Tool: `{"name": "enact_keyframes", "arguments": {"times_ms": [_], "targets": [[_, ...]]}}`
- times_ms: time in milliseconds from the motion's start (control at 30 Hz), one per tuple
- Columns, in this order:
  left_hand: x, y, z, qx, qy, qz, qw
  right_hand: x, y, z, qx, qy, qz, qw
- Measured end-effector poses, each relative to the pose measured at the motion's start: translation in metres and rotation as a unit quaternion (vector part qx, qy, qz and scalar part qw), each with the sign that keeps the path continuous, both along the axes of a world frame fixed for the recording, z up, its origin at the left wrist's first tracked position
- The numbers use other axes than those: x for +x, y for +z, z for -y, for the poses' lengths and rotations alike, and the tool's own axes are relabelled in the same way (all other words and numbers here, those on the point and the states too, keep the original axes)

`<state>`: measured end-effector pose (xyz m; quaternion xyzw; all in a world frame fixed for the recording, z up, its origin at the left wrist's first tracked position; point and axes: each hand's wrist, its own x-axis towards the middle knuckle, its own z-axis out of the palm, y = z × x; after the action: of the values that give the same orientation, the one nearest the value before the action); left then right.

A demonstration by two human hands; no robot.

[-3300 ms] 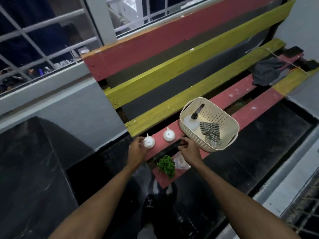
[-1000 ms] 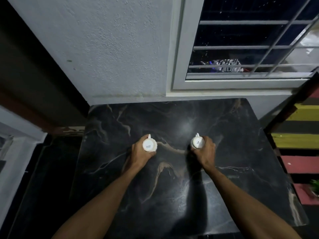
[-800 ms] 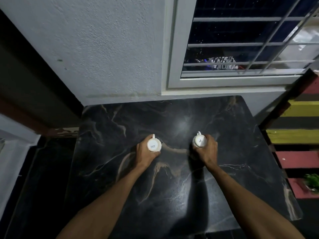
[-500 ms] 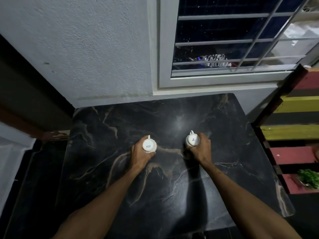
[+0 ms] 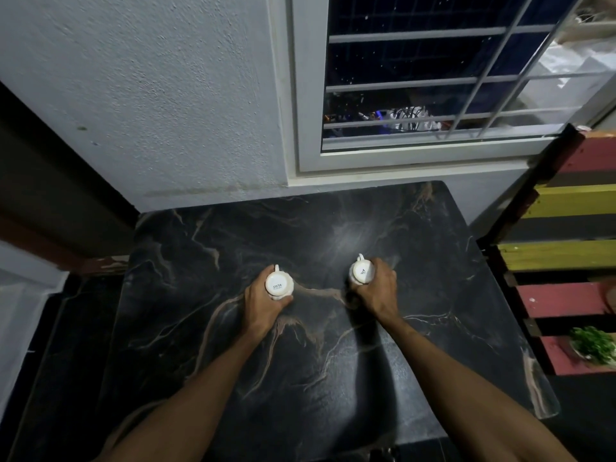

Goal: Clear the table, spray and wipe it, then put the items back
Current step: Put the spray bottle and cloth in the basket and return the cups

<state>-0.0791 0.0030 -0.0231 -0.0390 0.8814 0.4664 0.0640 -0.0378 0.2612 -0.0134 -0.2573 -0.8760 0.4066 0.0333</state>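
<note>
Two small white cups stand upside down on the dark marble table point(image 5: 300, 378), bases up, handles pointing away from me. My left hand point(image 5: 261, 303) grips the left cup point(image 5: 279, 285) from the near side. My right hand point(image 5: 378, 290) grips the right cup point(image 5: 361, 272) the same way. Both cups sit near the middle of the tabletop, about a hand's width apart. Whether their rims touch the surface is hidden by my fingers.
A white wall and a barred window point(image 5: 433, 78) rise behind the table. To the right stands a red and yellow slatted bench point(image 5: 566, 255) with a small green plant point(image 5: 591, 345) on its seat. Dark floor lies to the left.
I have turned from the bench, where I took up the two cups, to the table. Over the last second my hands have stayed on the cups near the table's middle.
</note>
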Motion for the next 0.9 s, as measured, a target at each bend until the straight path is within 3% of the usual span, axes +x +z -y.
{"name": "enact_keyframes", "arguments": {"times_ms": [333, 567, 733, 900], "targets": [[0.006, 0.006, 0.006, 0.01, -0.01, 0.025, 1.0, 0.01, 0.005, -0.005, -0.014, 0.009, 0.063, 0.998], [0.025, 0.052, -0.022, -0.022, -0.051, -0.058, 0.997, 0.061, 0.057, -0.009, 0.02, -0.005, 0.027, 0.999], [0.034, 0.079, -0.084, -0.052, -0.11, -0.146, 0.982, 0.099, 0.083, -0.049, 0.068, -0.031, -0.03, 0.997], [0.07, 0.095, -0.209, -0.025, -0.179, -0.201, 0.963, 0.151, 0.086, -0.136, 0.079, -0.077, -0.072, 0.991]]}}
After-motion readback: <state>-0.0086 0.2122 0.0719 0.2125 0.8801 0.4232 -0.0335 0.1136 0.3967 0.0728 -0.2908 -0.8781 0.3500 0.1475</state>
